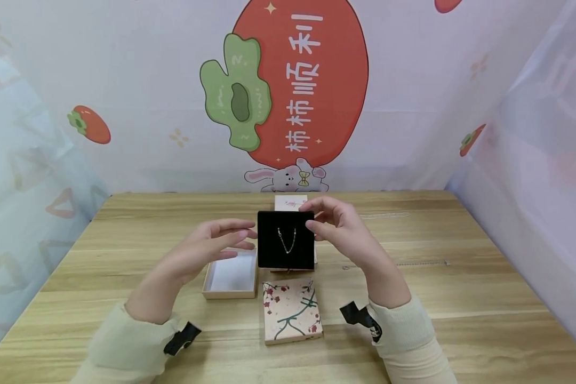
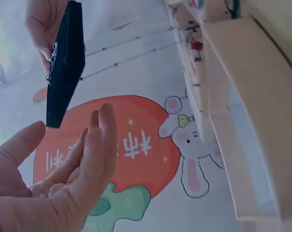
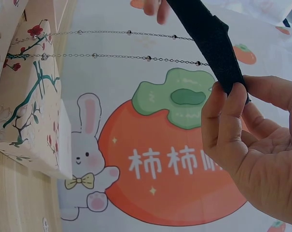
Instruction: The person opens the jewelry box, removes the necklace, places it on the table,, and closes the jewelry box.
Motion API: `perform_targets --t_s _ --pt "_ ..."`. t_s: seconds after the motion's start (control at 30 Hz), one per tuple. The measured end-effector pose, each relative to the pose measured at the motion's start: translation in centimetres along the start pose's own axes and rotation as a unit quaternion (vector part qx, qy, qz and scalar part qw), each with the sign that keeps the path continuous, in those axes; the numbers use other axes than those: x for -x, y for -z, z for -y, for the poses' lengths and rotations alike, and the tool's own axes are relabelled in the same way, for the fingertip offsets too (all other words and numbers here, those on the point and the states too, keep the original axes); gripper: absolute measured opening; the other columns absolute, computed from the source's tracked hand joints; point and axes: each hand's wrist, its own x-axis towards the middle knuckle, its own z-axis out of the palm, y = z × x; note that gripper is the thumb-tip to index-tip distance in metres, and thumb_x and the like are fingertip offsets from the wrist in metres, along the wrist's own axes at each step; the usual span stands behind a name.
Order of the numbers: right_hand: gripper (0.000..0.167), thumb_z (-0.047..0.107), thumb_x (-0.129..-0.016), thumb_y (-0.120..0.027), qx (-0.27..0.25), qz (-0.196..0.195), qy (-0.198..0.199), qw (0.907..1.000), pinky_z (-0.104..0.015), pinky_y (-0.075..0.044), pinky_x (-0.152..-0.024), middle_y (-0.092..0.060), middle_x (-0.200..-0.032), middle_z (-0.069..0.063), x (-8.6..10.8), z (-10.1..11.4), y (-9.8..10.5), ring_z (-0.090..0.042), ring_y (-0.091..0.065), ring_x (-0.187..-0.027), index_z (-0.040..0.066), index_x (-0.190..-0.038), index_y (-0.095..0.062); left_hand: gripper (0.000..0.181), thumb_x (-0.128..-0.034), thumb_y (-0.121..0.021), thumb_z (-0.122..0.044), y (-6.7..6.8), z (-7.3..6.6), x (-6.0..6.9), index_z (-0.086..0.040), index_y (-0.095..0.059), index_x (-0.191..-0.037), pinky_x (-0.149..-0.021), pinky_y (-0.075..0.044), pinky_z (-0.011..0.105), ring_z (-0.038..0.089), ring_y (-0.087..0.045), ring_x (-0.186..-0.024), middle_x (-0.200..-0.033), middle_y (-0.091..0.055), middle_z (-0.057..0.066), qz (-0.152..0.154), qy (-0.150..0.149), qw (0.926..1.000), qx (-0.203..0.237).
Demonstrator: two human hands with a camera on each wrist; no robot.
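My right hand (image 1: 338,229) pinches the right edge of a square black jewelry pad (image 1: 273,250) between thumb and fingers, holding it up above the table. A thin silver chain (image 1: 288,249) hangs in a V on its front. From the back of the pad, two chain strands (image 3: 114,57) run down toward the boxes in the right wrist view. My left hand (image 1: 211,245) is by the pad's left edge, fingers loosely extended and gripping nothing. In the left wrist view its thumb comes close to the pad's (image 2: 66,67) corner; whether they touch, I cannot tell.
An open box base (image 1: 230,293) with a white inside stands left of the pad. Nearer lies a floral box lid (image 1: 293,312). Partly hidden behind the pad is another pale box (image 1: 288,201). Two thin chains, one farther (image 1: 386,215) and one nearer (image 1: 424,263), lie at right.
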Motion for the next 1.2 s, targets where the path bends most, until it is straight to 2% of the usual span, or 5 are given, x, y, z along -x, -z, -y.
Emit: perform_targets --t_s 0.23,0.4,0.73,1.0,1.2 --pt "0.026 0.002 -0.096 -0.06 0.002 0.0 0.004 1.0 -0.031 -0.057 -0.075 -0.059 -0.113 -0.012 -0.1 0.1 -0.1 -0.022 -0.059 -0.091 0.002 -0.122 -0.061 0.056 -0.1023 -0.055 -0.024 -1.7 -0.5 -1.3 0.004 -0.038 -0.148 -0.105 -0.049 0.046 0.022 -0.064 -0.116 -0.145 -0.049 0.024 0.005 -0.002 0.9974 0.072" --pt "0.026 0.002 -0.096 -0.06 0.003 -0.002 0.007 1.0 -0.028 -0.056 -0.074 -0.059 -0.113 -0.013 -0.1 0.1 -0.1 -0.022 -0.059 -0.091 0.001 -0.122 -0.061 0.051 -0.1013 -0.056 -0.02 -2.5 -0.7 -1.6 0.003 -0.043 -0.145 -0.104 -0.049 0.047 0.015 -0.065 -0.11 -0.136 -0.057 0.017 0.004 -0.01 0.9957 0.092" --pt "0.026 0.002 -0.096 -0.059 0.006 -0.005 0.002 1.0 -0.028 -0.056 -0.075 -0.059 -0.111 -0.012 -0.1 0.0 -0.2 -0.022 -0.059 -0.091 0.002 -0.122 -0.061 0.049 -0.0989 -0.06 -0.013 -3.1 -1.0 -1.7 0.005 -0.044 -0.142 -0.099 -0.053 0.042 0.014 -0.063 -0.105 -0.124 -0.061 0.012 -0.019 -0.004 0.9953 0.095" --pt "0.026 0.002 -0.096 -0.06 0.034 -0.004 0.015 0.9993 -0.029 -0.056 -0.075 -0.061 -0.115 -0.015 -0.4 -0.5 -0.7 -0.025 -0.06 -0.093 0.003 -0.121 -0.062 0.045 -0.0994 -0.059 -0.012 -3.0 -0.2 -1.5 0.006 -0.046 -0.139 -0.096 -0.056 0.04 0.014 -0.065 -0.101 -0.119 -0.063 0.009 -0.017 -0.013 0.995 0.097" --pt "0.025 0.003 -0.095 -0.063 0.095 -0.043 0.075 0.9917 -0.035 -0.054 -0.078 -0.056 -0.121 -0.01 -0.2 -0.4 -0.9 -0.024 -0.053 -0.105 0.005 -0.119 -0.064 0.045 -0.0996 -0.059 -0.014 -2.8 -0.1 -1.7 0.005 -0.047 -0.139 -0.096 -0.056 0.041 0.013 -0.065 -0.101 -0.119 -0.063 0.008 -0.024 -0.016 0.9958 0.087"
